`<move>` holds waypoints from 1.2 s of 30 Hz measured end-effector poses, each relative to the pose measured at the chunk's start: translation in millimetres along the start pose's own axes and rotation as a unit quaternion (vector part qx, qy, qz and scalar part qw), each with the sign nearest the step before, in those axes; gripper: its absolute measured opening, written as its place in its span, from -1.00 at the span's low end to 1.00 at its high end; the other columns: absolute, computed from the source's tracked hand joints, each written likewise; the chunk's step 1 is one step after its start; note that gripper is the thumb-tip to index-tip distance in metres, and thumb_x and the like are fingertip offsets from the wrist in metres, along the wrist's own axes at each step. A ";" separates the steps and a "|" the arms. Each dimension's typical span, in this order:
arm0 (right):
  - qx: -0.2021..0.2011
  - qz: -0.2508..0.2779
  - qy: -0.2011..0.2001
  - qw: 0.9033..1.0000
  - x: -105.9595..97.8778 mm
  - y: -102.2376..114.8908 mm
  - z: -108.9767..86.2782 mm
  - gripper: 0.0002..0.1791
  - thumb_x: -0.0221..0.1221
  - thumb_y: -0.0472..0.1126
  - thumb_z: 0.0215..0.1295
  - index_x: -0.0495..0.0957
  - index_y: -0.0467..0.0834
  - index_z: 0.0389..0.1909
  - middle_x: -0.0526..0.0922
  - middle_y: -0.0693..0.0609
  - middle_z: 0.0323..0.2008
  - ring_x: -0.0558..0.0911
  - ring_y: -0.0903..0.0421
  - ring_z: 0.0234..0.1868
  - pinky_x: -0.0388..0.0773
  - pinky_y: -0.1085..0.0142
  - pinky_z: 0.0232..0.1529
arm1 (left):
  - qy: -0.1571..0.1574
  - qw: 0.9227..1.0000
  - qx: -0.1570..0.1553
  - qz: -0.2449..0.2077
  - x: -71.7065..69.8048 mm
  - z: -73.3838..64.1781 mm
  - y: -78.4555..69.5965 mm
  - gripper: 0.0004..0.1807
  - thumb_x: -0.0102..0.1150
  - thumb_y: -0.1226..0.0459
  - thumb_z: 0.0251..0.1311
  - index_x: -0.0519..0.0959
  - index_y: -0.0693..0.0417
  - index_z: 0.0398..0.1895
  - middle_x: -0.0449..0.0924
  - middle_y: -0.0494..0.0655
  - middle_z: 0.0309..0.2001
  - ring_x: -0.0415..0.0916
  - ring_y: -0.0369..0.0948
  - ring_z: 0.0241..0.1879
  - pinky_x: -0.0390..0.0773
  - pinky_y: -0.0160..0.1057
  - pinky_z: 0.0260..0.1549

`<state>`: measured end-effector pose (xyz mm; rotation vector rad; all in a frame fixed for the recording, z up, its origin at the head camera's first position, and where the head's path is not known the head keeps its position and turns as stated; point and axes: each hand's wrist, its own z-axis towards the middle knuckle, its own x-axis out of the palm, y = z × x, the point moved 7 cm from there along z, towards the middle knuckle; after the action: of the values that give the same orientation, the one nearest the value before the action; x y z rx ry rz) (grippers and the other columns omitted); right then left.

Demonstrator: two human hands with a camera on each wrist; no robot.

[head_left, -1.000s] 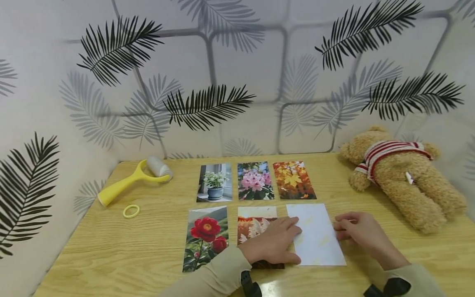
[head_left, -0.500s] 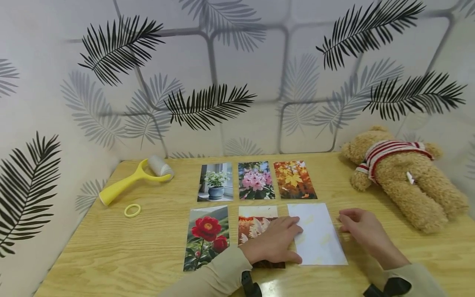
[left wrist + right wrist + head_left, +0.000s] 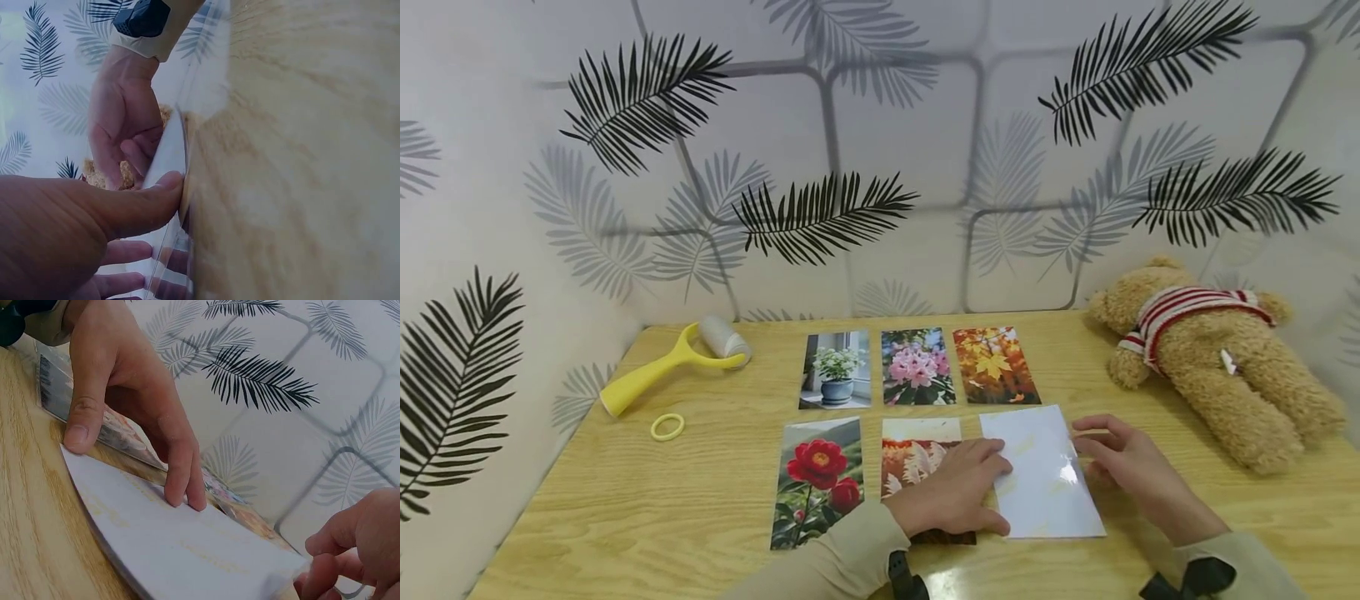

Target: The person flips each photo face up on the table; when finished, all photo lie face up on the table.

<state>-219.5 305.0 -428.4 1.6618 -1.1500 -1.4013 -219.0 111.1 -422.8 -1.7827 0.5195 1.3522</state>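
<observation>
A photo card (image 3: 1039, 479) lies white back up at the right end of the front row, faint yellowish marks on it. My left hand (image 3: 951, 493) rests along its left edge, fingers straight and thumb at the near corner, partly covering a card with pale plumes (image 3: 913, 454). My right hand (image 3: 1138, 475) pinches the card's right edge between thumb and fingertips. In the right wrist view the white card (image 3: 181, 540) bows upward toward the right hand (image 3: 369, 544). A red-flower card (image 3: 817, 479) lies leftmost in this row.
Behind are cards with a potted plant (image 3: 835, 367), pink blossoms (image 3: 917, 364) and autumn leaves (image 3: 996, 364). A yellow-handled lint roller (image 3: 662, 367) and a yellow ring (image 3: 667, 427) lie left. A teddy bear (image 3: 1217, 358) lies right, near the patterned wall (image 3: 895, 125).
My right hand came off the white card's edge, then moved back left and took hold of it. The card's right side has risen and now catches a glare. The left hand stays put.
</observation>
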 end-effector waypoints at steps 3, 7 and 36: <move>-0.050 -0.003 0.003 0.999 1.2 3.7 1.1 -0.63 0.10 -0.25 0.39 0.39 -0.27 0.16 0.55 0.06 -0.33 0.41 0.22 -0.50 0.38 0.37 -0.47 | -0.005 1.000 -0.002 -0.006 0.0 -0.3 0.0 -0.34 0.34 -0.01 0.11 0.40 0.04 0.23 0.15 0.03 0.42 0.10 -0.06 0.41 0.17 -0.12 0.35; -0.125 -0.016 0.062 0.990 10.5 11.8 0.4 -0.61 0.11 -0.27 0.39 0.39 -0.15 0.21 0.54 -0.11 -0.28 0.52 0.29 -0.36 0.50 0.36 -0.40 | -0.012 1.000 -0.008 -0.003 -0.8 0.3 0.1 -0.30 0.36 -0.02 0.09 0.35 0.06 0.24 0.14 0.03 0.41 0.13 -0.07 0.39 0.18 -0.14 0.34; -0.152 0.099 0.186 0.965 29.6 20.0 -10.6 -0.46 -0.07 -0.26 0.49 0.13 0.18 0.40 0.50 0.02 -0.08 0.64 0.21 -0.22 0.59 0.34 -0.27 | -0.175 0.774 -0.145 -0.591 -21.8 -8.3 16.7 -0.53 0.07 0.39 0.32 0.34 0.17 0.29 0.68 0.11 -0.19 0.59 -0.25 -0.41 0.60 -0.24 -0.39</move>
<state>-212.2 269.5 -419.9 1.4649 -0.8130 -1.0243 -233.7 91.5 -407.9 -1.4933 -0.9598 0.7674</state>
